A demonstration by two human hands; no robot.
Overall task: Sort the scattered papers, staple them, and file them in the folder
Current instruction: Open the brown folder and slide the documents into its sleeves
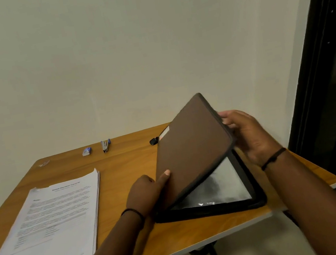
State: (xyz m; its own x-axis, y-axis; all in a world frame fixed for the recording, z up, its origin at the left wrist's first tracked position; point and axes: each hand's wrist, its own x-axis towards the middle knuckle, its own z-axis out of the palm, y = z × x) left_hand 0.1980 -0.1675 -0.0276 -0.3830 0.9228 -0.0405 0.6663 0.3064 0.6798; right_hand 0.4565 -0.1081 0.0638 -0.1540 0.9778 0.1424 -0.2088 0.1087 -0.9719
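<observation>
Folder [191,152] on the table [124,164], cover half raised: right hand [248,135] fingers curl over its far edge to lift, left hand [146,193] thumb pinches the near edge to steady; paper stack [51,224] lies left of the left-hand fingers, stapler [105,145] beyond, awaiting filing

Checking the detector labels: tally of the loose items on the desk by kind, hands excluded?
Paper stack: 1
Folder, held half open by the left hand and right hand: 1
Stapler: 1
Small blue-and-white box: 1
Small black object behind the folder, unidentifiable: 1
Small pale item at the far left corner, too blurred to name: 1
Total: 6
</observation>
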